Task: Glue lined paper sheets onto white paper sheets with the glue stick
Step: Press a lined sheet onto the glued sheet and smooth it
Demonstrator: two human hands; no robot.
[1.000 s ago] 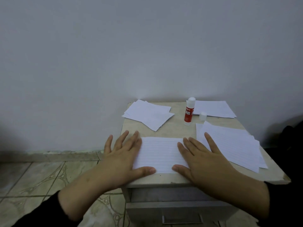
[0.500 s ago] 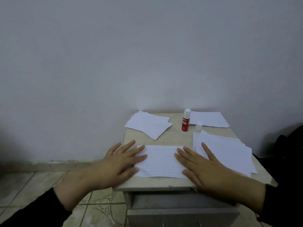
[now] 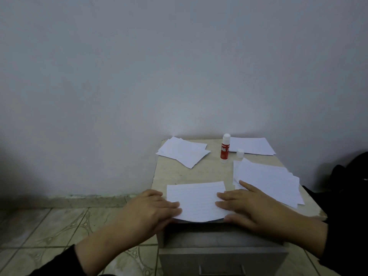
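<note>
Two flat hands, left hand [image 3: 153,210] and right hand [image 3: 247,210], press lined sheet [image 3: 196,202] on beige cabinet top [image 3: 211,172] against grey wall [image 3: 179,66].

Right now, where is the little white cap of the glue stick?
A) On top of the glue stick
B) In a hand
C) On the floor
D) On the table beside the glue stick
D: the cap stands on the table, right of the uncapped glue stick.

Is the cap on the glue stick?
No, the glue stick stands open, and its cap sits apart beside it on the table.
</note>
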